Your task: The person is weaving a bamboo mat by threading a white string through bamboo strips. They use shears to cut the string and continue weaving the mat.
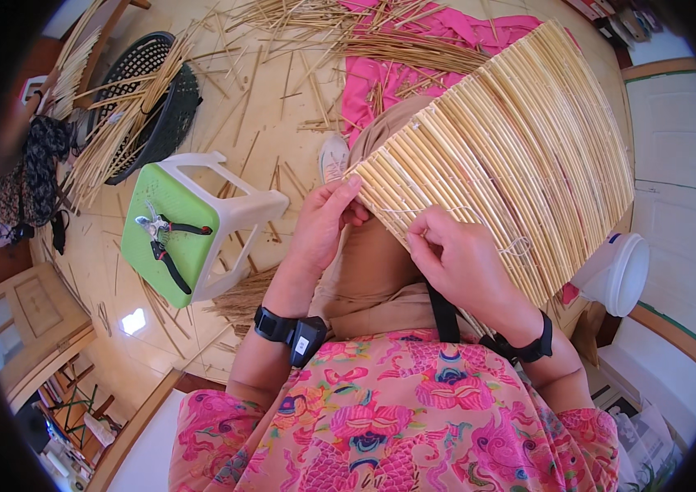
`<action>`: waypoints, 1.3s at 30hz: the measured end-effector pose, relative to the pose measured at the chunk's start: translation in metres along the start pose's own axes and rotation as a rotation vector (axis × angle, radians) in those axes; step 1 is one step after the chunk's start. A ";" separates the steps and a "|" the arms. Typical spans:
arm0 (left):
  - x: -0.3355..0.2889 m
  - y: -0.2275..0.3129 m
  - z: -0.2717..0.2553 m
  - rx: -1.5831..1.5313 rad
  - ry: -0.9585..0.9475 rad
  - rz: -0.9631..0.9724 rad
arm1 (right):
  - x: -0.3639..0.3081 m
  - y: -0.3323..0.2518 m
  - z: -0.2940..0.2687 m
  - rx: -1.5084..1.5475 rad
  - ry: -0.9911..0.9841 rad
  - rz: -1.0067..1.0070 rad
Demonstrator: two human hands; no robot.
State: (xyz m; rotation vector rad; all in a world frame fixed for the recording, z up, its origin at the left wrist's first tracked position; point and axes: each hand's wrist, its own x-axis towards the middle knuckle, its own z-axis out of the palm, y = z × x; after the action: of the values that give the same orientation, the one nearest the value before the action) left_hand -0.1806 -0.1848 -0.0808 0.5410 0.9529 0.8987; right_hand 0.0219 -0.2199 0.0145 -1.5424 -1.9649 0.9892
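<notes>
A mat of straw-coloured reeds (500,152), laid side by side and bound with thread, rests across my lap and stretches to the right. My left hand (327,217) pinches its near left corner between thumb and fingers. Just right of it, my right hand (459,250) is closed over the mat's near edge, fingertips pressed together. White thread (413,211) runs along the reeds to the right hand's fingers, and a loose loop (518,245) of it lies on the mat beyond that hand. Whether a needle is in those fingers is too small to tell.
A stool with a green top (147,238) stands at the left, pruning shears (165,238) on it. Behind it, a dark basket (176,115) holds long reeds. Loose reeds litter the floor and a pink cloth (364,82). A white bucket (614,275) is at right.
</notes>
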 end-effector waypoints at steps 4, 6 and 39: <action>0.000 0.001 0.001 -0.017 0.006 -0.004 | 0.010 0.002 0.016 -0.068 0.056 -0.030; -0.002 0.002 0.003 -0.010 0.018 0.000 | 0.011 0.005 0.021 -0.133 0.050 -0.038; -0.002 -0.002 -0.003 -0.011 -0.022 0.015 | 0.002 0.006 0.015 -0.154 0.035 -0.059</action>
State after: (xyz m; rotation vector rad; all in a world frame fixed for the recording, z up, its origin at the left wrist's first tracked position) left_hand -0.1832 -0.1874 -0.0828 0.5482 0.9242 0.9089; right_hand 0.0148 -0.2212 0.0000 -1.5615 -2.0919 0.7983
